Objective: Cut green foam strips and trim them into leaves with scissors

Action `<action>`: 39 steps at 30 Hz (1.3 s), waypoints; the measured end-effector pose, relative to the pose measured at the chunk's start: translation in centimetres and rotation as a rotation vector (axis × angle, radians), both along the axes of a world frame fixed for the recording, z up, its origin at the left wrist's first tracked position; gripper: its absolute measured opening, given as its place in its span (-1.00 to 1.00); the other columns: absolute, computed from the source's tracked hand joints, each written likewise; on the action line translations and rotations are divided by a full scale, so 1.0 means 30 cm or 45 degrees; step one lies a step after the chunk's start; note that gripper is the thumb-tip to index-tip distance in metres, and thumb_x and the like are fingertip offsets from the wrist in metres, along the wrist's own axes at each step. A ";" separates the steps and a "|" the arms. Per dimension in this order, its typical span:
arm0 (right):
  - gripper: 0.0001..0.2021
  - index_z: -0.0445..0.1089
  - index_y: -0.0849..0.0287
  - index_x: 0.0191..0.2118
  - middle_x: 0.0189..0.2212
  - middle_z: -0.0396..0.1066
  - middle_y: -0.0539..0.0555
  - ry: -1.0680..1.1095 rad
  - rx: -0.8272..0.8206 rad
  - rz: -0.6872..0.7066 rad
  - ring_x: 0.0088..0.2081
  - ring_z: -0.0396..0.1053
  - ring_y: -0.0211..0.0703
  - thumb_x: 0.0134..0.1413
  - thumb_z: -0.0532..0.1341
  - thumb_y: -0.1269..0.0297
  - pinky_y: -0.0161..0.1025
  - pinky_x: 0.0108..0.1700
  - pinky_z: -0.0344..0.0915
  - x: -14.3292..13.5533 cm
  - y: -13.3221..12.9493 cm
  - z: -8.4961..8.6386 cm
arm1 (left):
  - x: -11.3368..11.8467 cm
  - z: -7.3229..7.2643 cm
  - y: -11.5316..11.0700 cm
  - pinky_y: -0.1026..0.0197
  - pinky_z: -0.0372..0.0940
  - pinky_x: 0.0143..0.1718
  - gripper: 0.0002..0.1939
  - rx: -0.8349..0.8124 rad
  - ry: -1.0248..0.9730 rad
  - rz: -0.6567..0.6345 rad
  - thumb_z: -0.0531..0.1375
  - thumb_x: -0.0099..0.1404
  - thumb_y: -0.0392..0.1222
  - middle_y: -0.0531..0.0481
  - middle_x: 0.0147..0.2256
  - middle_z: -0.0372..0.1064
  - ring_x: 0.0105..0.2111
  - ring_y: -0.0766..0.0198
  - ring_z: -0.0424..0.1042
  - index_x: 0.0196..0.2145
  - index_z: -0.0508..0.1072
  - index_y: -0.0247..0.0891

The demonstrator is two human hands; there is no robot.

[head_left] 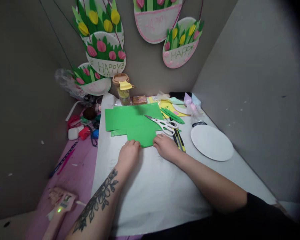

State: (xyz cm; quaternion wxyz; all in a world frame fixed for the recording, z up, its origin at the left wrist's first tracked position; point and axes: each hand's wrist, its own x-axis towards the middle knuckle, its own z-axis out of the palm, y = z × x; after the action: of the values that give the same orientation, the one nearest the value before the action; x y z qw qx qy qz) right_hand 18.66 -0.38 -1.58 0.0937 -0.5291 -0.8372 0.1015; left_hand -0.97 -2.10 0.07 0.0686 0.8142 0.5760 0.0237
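A smaller piece of green paper lies over larger green sheets on the white-covered table. My left hand is closed at its near left corner, fingers curled onto the edge. At the near right corner my right hand is closed as well, its thumb side hidden from the camera. Just beyond my right hand, white-handled scissors rest partly on the green sheets, blades pointing left. A black and yellow utility knife lies beside them, close to my right wrist.
A white paper plate lies at right. Cut green leaves sit behind the scissors. A lidded cup stands at the back. A pink glue gun with a green light is at lower left. Decorated plates hang on the wall.
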 end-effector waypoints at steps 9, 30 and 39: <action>-0.82 0.41 0.17 -0.26 -0.27 0.39 0.13 -0.013 -0.069 -0.090 -0.18 0.28 -0.08 0.21 0.06 0.39 -0.23 -0.17 0.10 0.003 0.005 -0.005 | -0.061 0.026 0.020 0.17 0.19 -0.24 -0.79 -0.114 0.077 0.079 0.02 0.32 -0.25 -0.14 -0.30 0.40 -0.25 0.12 0.37 -0.26 0.46 -0.28; -0.87 0.44 0.13 -0.29 -0.28 0.42 0.06 0.006 0.035 -0.085 -0.13 0.24 -0.07 0.20 0.14 0.31 -0.21 -0.10 0.08 -0.011 0.011 -0.003 | -0.022 -0.018 0.028 0.19 0.20 -0.20 -0.81 0.015 -0.121 -0.049 0.03 0.35 -0.21 -0.07 -0.30 0.37 -0.24 0.18 0.34 -0.28 0.43 -0.25; -0.83 0.43 0.14 -0.30 -0.24 0.41 0.09 -0.028 -0.002 -0.138 -0.13 0.24 -0.06 0.22 0.10 0.28 -0.18 -0.13 0.05 -0.031 0.020 0.004 | -0.011 -0.020 0.030 0.16 0.19 -0.18 -0.75 -0.010 -0.053 0.057 -0.01 0.35 -0.21 -0.10 -0.32 0.40 -0.24 0.15 0.35 -0.30 0.44 -0.27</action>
State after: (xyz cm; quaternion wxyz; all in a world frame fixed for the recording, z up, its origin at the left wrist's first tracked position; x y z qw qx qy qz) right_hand 17.74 0.21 -1.45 0.0893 -0.5749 -0.8082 0.0911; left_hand -1.31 -1.19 -0.52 0.0832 0.8001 0.5927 0.0397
